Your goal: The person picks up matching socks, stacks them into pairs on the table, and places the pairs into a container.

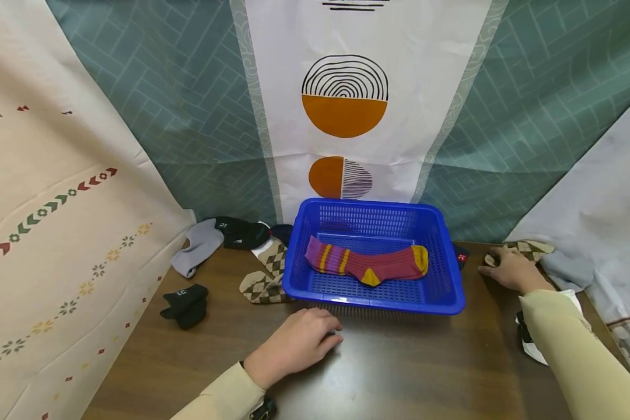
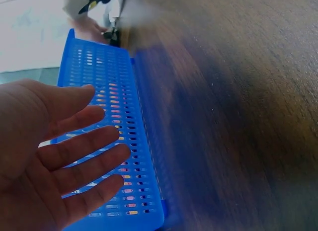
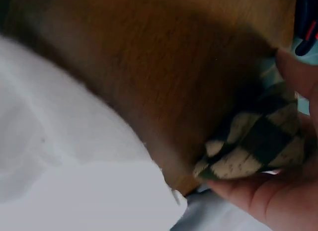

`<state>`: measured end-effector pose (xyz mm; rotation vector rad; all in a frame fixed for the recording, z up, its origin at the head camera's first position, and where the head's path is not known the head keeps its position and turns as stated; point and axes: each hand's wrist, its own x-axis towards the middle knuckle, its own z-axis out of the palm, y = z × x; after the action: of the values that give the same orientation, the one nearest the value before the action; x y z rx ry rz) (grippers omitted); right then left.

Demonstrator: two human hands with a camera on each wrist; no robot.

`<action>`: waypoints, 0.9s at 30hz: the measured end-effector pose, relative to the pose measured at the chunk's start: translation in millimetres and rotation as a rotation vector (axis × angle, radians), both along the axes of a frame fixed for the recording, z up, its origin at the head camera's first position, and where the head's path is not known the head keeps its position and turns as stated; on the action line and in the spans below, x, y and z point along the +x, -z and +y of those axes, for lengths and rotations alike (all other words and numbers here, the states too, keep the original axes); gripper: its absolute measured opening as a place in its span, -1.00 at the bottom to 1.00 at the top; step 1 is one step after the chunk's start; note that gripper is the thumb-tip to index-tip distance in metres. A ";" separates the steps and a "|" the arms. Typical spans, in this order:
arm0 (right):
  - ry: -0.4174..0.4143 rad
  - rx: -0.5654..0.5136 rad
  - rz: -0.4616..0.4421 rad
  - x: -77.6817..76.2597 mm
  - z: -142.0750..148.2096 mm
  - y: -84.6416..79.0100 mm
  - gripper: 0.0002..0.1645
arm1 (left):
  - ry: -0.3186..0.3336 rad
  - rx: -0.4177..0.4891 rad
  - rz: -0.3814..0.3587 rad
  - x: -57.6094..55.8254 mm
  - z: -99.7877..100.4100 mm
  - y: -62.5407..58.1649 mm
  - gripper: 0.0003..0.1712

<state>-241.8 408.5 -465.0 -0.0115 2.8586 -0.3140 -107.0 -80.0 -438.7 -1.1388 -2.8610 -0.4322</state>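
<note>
A blue plastic basket (image 1: 373, 302) stands on the wooden table, and in it lies a red and purple sock (image 1: 394, 267) with yellow heel, toe and stripes. My left hand (image 1: 300, 341) is just in front of the basket's near wall. Its fingers are relaxed and apart, holding nothing, as the left wrist view (image 2: 89, 156) also shows. Over at the right rear, my right hand (image 1: 514, 273) grips a beige and dark green checkered sock (image 3: 263, 141) between thumb and fingers. Part of that sock is hidden by the hand.
Left of the basket lie a grey sock (image 1: 199, 245), black socks (image 1: 244, 233), a folded black sock (image 1: 186, 306) and a checkered sock (image 1: 262, 287). Another grey sock (image 1: 569, 269) and a white and black sock (image 1: 534, 350) are at the right. Patterned cloth (image 1: 189, 116) hangs behind.
</note>
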 end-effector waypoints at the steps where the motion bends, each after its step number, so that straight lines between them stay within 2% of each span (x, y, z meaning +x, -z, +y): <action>1: -0.001 -0.001 0.009 1.4 -0.1 0.9 0.00 | 0.003 0.001 -0.003 -0.1 0.4 -0.3 -0.79; 7: -0.040 0.012 0.173 7.1 -5.5 -2.4 -0.49 | 0.019 0.011 -0.006 -1.2 3.5 -1.2 -0.80; 9: -0.060 0.013 0.239 9.2 -6.7 -6.8 -0.58 | 0.023 0.015 -0.004 -1.1 4.6 -1.1 -0.80; 12: -0.017 -0.082 0.255 15.4 -9.8 -19.3 -0.57 | 0.025 0.018 -0.006 -0.1 5.8 -1.1 -0.79; 16: 0.058 -0.216 0.290 25.9 -18.6 -44.4 -0.47 | 0.026 0.024 -0.011 0.8 6.8 -1.9 -0.78; 17: 0.066 -0.232 0.326 28.6 -22.6 -50.8 -0.47 | 0.026 0.028 -0.011 0.9 6.8 -2.4 -0.78; 22: 0.060 -0.272 0.505 47.0 -53.0 -83.9 -0.50 | 0.021 0.055 -0.019 1.2 6.0 -6.6 -0.81; 27: 0.020 -0.363 0.576 72.7 -91.7 -111.8 -0.54 | 0.018 0.093 -0.012 2.4 6.1 -12.0 -0.81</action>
<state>-169.1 316.8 -353.2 -0.1693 3.3100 -0.9705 -104.6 -73.9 -426.7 -1.1508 -2.8101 -0.5687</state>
